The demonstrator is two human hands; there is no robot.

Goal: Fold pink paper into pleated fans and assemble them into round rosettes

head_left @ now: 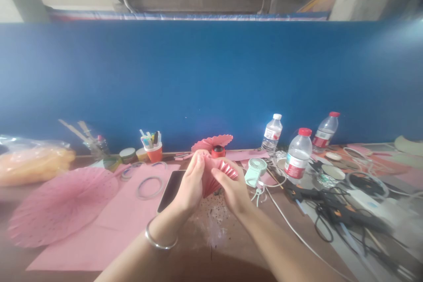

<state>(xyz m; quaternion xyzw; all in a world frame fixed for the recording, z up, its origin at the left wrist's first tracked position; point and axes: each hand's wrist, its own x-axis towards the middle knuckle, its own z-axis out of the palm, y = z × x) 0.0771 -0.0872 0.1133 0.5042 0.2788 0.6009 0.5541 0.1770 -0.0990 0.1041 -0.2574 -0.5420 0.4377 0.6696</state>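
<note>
Blue panelling (211,75) rises behind a cluttered brown table (211,255). Near the middle, pleated pink paper (209,180) sits clasped between my hands: my left hand (192,183) is closed along its left side, fingers pointing up, while my right hand (236,191) curls around the other side, thumb over folds that fan outward. Farther back on the left, an orange-and-white cup (154,155) holds upright pens (151,139); at far left, a clear bag (36,146) contains something yellow-orange. Right of centre stand three capped clear bottles (299,152), their fill hard to judge. A dark-screened device (170,191) lies just beside my left hand, a mint-green fan (256,169) near my right. Bare, speckled tabletop opens between my forearms (158,229); cables (325,229) crowd the right.
</note>
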